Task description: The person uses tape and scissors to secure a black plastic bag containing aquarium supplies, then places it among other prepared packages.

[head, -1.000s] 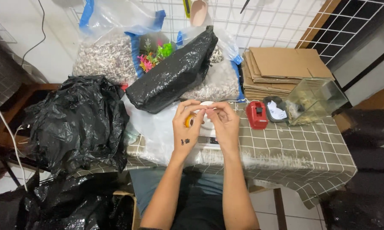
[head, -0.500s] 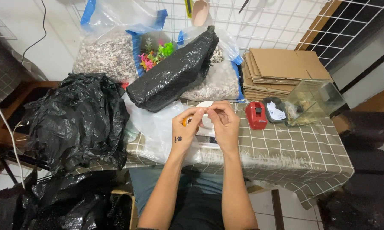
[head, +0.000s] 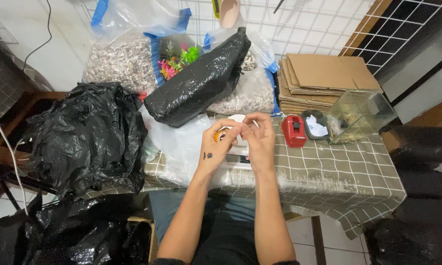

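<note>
**Two hands meet over a small scale on the checked table**

At the near edge of the checked tablecloth [head: 329, 172], both bare hands are raised together above a small white scale [head: 236, 159]. The left hand [head: 216, 147] curls its fingers round a small orange and white object [head: 222, 136], which is mostly hidden; what it is cannot be told. The right hand [head: 259, 140] is bent inward, its fingertips pinched and touching those of the left hand right at that object. A white round dish [head: 238, 119] shows just behind the fingers.

Left of the hands lies a clear plastic bag [head: 181, 147], and beyond it a big crumpled black plastic bag [head: 88, 135]. Behind the hands a filled black bag [head: 199, 81] leans across two clear bags of gravel [head: 125, 61], with bright plastic aquarium plants [head: 176, 61] between them. To the right stand a red tape dispenser [head: 293, 130], a dark dish holding white paper [head: 315, 126] and a small glass tank [head: 358, 115], tilted, near a stack of flattened cardboard [head: 324, 76]. A white wire grid [head: 304, 24] backs the table.
</note>
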